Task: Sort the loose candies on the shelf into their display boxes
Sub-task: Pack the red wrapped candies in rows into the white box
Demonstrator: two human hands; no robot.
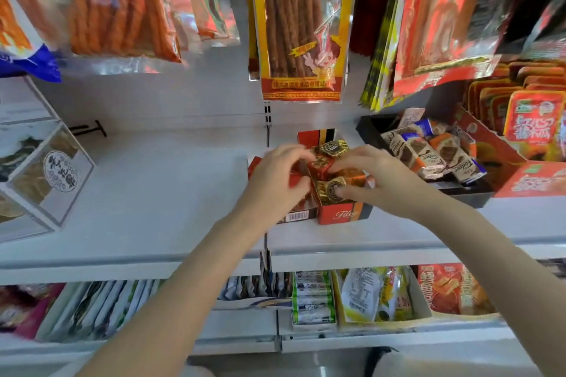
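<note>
A red display box (340,214) stands on the white shelf (159,187), piled with gold and red foil-wrapped candies (332,148). My left hand (277,184) has its fingers curled over the box's left side, touching a red-wrapped candy (320,167). My right hand (372,177) reaches in from the right, fingertips pinching a gold candy with a dark round label (332,188). A second flat red box (295,216) lies under my left hand, mostly hidden.
A black tray (372,135) of brown, white and blue wafer packs sits to the right, with orange snack boxes (533,184) beyond it. A clear box of flat snacks (46,174) stands at left. Snack bags hang above, and a lower shelf holds more packets.
</note>
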